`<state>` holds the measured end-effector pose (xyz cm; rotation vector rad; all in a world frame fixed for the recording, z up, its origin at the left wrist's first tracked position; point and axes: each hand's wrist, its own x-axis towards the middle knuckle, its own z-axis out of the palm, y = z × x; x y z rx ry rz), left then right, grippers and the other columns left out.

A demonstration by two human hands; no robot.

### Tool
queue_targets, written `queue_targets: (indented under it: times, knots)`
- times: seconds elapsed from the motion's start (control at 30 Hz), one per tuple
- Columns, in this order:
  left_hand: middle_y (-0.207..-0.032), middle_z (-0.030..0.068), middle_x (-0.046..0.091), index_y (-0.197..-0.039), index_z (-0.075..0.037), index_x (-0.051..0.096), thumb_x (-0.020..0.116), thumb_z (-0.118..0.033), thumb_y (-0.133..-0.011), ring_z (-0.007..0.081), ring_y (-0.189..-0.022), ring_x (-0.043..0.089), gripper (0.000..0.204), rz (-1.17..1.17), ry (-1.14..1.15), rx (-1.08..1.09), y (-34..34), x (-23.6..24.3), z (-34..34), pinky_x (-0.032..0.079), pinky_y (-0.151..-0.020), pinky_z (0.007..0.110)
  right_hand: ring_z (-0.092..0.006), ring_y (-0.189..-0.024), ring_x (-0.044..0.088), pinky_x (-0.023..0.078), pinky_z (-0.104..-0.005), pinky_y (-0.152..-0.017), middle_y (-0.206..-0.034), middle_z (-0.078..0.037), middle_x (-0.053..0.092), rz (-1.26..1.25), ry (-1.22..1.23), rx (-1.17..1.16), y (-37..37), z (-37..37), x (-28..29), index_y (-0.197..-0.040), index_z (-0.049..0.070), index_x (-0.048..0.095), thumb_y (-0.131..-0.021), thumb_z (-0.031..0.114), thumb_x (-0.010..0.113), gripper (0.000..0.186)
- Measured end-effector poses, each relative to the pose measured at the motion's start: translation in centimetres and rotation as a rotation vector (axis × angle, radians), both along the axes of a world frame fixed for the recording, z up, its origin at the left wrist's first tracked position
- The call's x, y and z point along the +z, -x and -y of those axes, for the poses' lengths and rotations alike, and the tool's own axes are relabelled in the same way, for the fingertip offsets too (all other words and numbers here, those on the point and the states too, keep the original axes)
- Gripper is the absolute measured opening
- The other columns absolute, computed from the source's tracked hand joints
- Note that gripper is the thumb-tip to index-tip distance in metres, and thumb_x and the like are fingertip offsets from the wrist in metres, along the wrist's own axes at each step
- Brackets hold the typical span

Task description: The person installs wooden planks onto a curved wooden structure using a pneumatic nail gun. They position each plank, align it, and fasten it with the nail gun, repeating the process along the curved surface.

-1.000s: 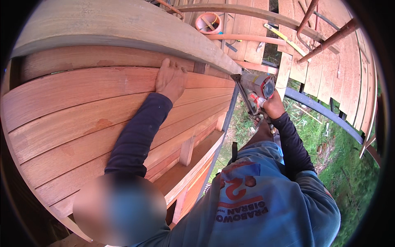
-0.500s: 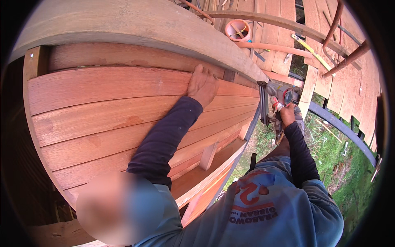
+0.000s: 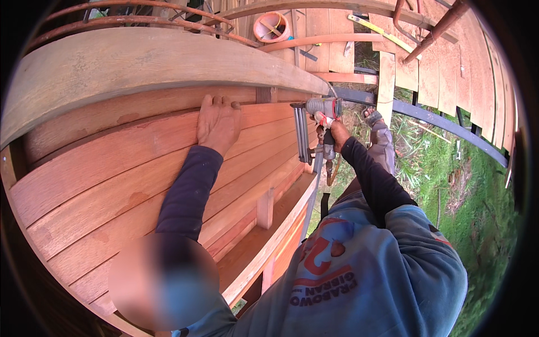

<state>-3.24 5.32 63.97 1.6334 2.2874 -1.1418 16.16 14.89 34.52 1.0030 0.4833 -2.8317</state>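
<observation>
My left hand (image 3: pixel 218 126) rests on a curved wall of reddish wooden planks, its fingers bent over the upper edge of the top plank (image 3: pixel 168 133). The fingertips are partly hidden there. To the right, my right hand (image 3: pixel 338 135) grips a grey nail gun (image 3: pixel 324 106) by its handle. The gun's long magazine (image 3: pixel 302 135) hangs down in front of the planks' right end, and its nose points left toward them. Whether the nose touches wood I cannot tell.
A thick curved beam (image 3: pixel 168 59) runs above the planks. Beyond it are an orange bucket (image 3: pixel 272 28), a yellow level-like bar (image 3: pixel 382 32) and rusty metal bars (image 3: pixel 441 28) on a plank floor (image 3: pixel 432 73). A dark curved rail (image 3: pixel 443 119) borders grass at right.
The whole view has shifted, so the scene sits farther left. The nail gun has moved left and now overlaps the planks' right end. My left hand stays on the top plank.
</observation>
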Motion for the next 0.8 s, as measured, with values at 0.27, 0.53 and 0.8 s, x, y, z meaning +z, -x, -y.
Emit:
queue_targets:
  times: [0.27, 0.53, 0.8]
  knots:
    - [-0.092, 0.0132, 0.066, -0.101, -0.007, 0.069, 0.075, -0.024, -0.071, 0.0247, -0.094, 0.061, 0.035, 0.014, -0.009, -0.006, -0.2, 0.0, 0.0, 0.037, -0.083, 0.037, -0.0118, -0.049, 0.052, 0.043, -0.0287, -0.045, -0.066, -0.002, 0.056, 0.015, 0.012, 0.089, 0.6, 2.6, -1.1, -0.100, 0.009, 0.065, -0.087, 0.036, 0.072, 0.030]
    - [-0.090, 0.0142, 0.066, -0.101, -0.006, 0.069, 0.077, -0.024, -0.068, 0.0258, -0.093, 0.061, 0.038, 0.044, -0.053, -0.030, 0.1, 0.0, 0.0, 0.037, -0.081, 0.038, -0.0119, -0.050, 0.052, 0.041, -0.0301, -0.045, -0.067, -0.001, 0.055, 0.016, 0.027, 0.116, 1.1, 3.4, -1.1, -0.099, 0.010, 0.068, -0.088, 0.039, 0.071, 0.031]
    - [-0.089, 0.0138, 0.065, -0.100, -0.006, 0.069, 0.077, -0.024, -0.068, 0.0255, -0.091, 0.061, 0.037, 0.044, -0.053, -0.006, 0.0, 0.0, 0.1, 0.037, -0.080, 0.038, -0.0116, -0.050, 0.050, 0.042, -0.0285, -0.047, -0.067, 0.000, 0.054, 0.020, 0.040, 0.172, 1.7, 3.9, -0.9, -0.107, 0.011, 0.067, -0.091, 0.040, 0.066, 0.033]
